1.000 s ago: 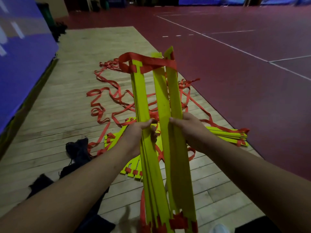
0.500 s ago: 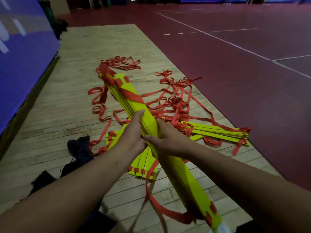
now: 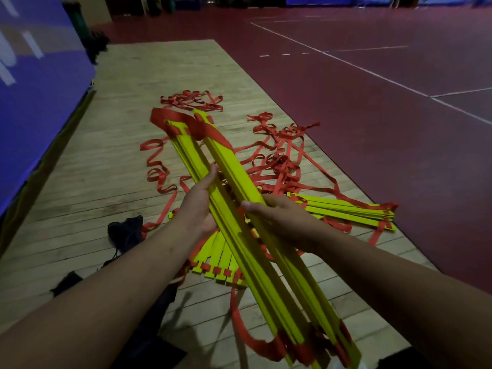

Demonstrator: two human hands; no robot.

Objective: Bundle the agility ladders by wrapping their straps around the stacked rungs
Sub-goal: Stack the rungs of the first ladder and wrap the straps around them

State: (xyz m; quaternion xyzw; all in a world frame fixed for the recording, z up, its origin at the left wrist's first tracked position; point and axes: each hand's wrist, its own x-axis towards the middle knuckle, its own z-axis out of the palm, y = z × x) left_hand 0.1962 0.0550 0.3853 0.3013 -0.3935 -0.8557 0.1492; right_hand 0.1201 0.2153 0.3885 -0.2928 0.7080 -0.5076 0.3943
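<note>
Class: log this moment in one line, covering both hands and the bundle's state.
left hand: grips rung stack | right hand: grips rung stack | strap: hanging loose, unwrapped | floor: second stack

Bare left hand (image 3: 198,207) and bare right hand (image 3: 279,218) on long bare forearms (image 3: 119,275).

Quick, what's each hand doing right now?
Left hand: lies straight along the yellow rungs; a grip cannot be told.
Right hand: closed around the yellow rungs.

A pale plank floor (image 3: 106,166) is bordered by dim red court flooring (image 3: 372,134) marked with white lines (image 3: 372,72); a blue wall (image 3: 40,81) is seen at left.
</note>
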